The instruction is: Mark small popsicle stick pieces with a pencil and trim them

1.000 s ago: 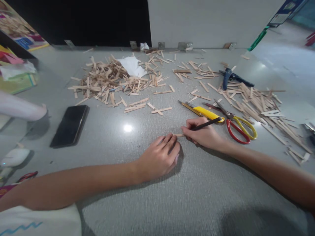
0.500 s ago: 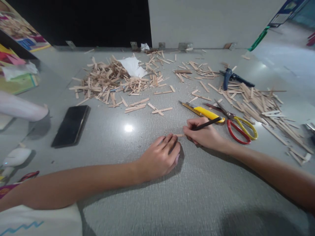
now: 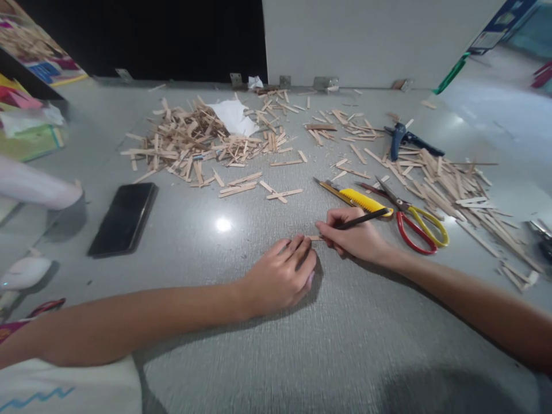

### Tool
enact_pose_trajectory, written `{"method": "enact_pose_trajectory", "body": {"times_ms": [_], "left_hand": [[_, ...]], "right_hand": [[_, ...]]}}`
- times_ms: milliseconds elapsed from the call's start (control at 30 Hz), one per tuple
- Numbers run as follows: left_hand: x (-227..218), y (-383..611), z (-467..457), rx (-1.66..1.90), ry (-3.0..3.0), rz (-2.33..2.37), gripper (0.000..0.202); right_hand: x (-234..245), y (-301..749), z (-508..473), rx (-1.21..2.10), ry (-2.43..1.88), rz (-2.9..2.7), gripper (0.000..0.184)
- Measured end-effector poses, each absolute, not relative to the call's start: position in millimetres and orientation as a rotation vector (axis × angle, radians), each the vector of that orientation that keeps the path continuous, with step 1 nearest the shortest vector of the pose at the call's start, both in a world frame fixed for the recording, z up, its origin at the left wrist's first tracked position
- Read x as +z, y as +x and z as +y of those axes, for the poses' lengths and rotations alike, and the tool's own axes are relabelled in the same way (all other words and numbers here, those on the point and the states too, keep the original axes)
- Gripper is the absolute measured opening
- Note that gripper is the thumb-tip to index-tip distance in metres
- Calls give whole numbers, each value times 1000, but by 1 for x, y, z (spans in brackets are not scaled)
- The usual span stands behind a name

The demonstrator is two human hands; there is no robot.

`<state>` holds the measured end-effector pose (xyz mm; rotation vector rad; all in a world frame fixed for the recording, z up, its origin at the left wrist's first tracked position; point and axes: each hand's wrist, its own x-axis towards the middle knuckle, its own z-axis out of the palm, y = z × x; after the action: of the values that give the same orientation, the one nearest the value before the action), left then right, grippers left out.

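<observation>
My left hand (image 3: 282, 273) rests on the grey table with its fingers curled down, pinning one end of a small wooden stick (image 3: 316, 238). The rest of that stick runs under my fingers and is hidden. In a writing grip, my right hand (image 3: 351, 234) holds a slim black pencil (image 3: 366, 218), its lower end at the stick and its tip covered by my fingers. Just beyond my right hand lies a yellow utility knife (image 3: 366, 201). Scissors (image 3: 416, 221) with red and yellow handles lie to its right.
A large heap of wooden sticks (image 3: 185, 138) with a white tissue (image 3: 235, 117) lies at the back left. More sticks (image 3: 448, 187) are piled at right beside a dark blue cutting tool (image 3: 399, 141). A black phone (image 3: 123, 218) lies at left. A panel (image 3: 366, 43) stands behind.
My right hand has shifted slightly left along the stick, the pencil moving with it. My left hand stays in place. The whole view has moved very slightly.
</observation>
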<state>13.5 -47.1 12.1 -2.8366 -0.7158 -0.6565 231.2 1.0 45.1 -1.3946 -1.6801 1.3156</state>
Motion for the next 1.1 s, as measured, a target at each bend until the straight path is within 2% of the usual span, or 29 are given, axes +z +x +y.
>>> {"method": "enact_pose_trajectory", "body": {"times_ms": [367, 1100], "left_hand": [[10, 14, -47, -641, -2859, -732, 34], [13, 15, -47, -677, -2797, -711, 34]], "right_hand": [[45, 230, 2, 1326, -1455, -1671, 57], [41, 231, 1, 1272, -1406, -1734, 51]]}}
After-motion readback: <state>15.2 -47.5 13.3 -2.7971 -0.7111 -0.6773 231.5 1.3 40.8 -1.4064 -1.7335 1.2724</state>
